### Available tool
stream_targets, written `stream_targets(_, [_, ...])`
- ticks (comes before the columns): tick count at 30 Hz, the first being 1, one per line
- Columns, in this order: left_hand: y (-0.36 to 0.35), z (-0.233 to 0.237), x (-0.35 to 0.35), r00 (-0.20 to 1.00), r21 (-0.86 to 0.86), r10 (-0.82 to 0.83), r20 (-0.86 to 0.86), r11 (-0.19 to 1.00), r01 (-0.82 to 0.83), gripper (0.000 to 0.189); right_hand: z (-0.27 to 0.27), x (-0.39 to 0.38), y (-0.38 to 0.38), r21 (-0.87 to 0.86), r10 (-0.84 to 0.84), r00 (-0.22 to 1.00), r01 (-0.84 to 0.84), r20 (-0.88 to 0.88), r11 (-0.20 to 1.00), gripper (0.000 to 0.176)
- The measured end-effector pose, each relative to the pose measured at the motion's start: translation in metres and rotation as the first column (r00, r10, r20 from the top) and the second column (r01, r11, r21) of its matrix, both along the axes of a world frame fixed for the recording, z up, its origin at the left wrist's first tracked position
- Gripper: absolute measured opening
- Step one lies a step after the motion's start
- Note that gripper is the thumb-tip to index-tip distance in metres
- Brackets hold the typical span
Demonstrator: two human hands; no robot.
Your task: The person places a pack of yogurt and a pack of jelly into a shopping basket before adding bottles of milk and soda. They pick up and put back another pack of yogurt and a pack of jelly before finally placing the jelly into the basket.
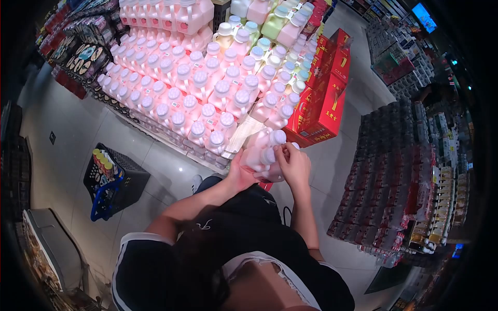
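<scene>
Several pink drink bottles (pixel 254 155) with pale lilac caps are held together in front of my body, just off the display's front corner. My left hand (pixel 241 173) cups them from the left and below, its fingers partly hidden behind them. From the right, my right hand (pixel 294 165) reaches over them with thumb and fingers pinched together beside the caps. What exactly the pinch holds is too small to make out. Rows of similar pink bottles (pixel 166 88) fill the display ahead.
Red cartons (pixel 327 109) stand at the display's right side. A dark shopping basket (pixel 132 176) with blue handles and goods inside sits on the floor at left. Stacked wrapped drink packs (pixel 373 181) rise on the right. A grey-lidded case (pixel 52 249) stands at lower left.
</scene>
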State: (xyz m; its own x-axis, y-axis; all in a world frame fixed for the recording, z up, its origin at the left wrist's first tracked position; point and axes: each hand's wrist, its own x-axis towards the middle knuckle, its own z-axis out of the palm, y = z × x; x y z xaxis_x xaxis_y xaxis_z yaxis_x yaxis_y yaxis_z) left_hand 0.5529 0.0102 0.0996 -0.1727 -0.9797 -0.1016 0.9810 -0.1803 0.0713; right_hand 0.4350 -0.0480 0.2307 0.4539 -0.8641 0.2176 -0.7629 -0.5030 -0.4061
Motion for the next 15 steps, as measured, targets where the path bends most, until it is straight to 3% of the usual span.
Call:
stream_targets(3, [-0.006, -0.007, -0.007, 0.989, -0.023, 0.147, -0.016, 0.989, -0.147, 0.063, -0.016, 0.005, -0.028, 0.013, 0.111, 0.990, -0.112, 0.087, 0.994, 0.036])
stream_targets(5, [-0.006, -0.005, -0.011, 0.977, 0.049, 0.214, 0.005, 0.976, -0.214, 0.060, -0.021, 0.015, -0.039, 0.046, 0.180, 0.979, -0.186, 0.100, 0.982, 0.034])
stream_targets(7, [-0.005, -0.010, -0.017, 0.957, 0.169, 0.290, -0.025, 0.944, -0.282, 0.057, -0.026, 0.026, -0.045, -0.159, 0.266, 0.963, -0.257, 0.036, 0.953, 0.034])
stream_targets(8, [-0.004, -0.010, -0.019, 0.946, 0.229, 0.317, 0.073, 0.918, -0.325, 0.055, -0.026, 0.030, -0.048, -0.129, 0.274, 0.961, -0.267, 0.039, 0.955, 0.034])
stream_targets(9, [-0.001, -0.009, -0.024, 0.943, 0.249, 0.324, 0.078, 0.910, -0.333, 0.055, -0.023, 0.035, -0.051, -0.173, 0.345, 0.938, -0.338, 0.012, 0.925, 0.034])
stream_targets(11, [-0.001, -0.006, -0.026, 0.942, 0.483, 0.256, 0.218, 0.810, -0.332, 0.055, -0.023, 0.046, -0.059, -0.209, 0.424, 0.906, -0.414, 0.002, 0.886, 0.034])
stream_targets(12, [0.000, -0.004, -0.027, 0.959, 0.521, 0.247, 0.141, 0.805, -0.284, 0.054, -0.026, 0.048, -0.063, -0.252, 0.480, 0.877, -0.466, -0.006, 0.848, 0.032])
stream_targets(13, [0.002, -0.014, -0.026, 0.971, 0.500, 0.236, 0.045, 0.836, -0.226, 0.055, -0.029, 0.049, -0.064, -0.293, 0.533, 0.846, -0.513, -0.013, 0.807, 0.031])
stream_targets(15, [0.005, -0.009, -0.028, 0.968, 0.443, 0.247, 0.042, 0.864, -0.239, 0.056, -0.033, 0.052, -0.065, -0.296, 0.567, 0.823, -0.537, 0.022, 0.790, 0.031])
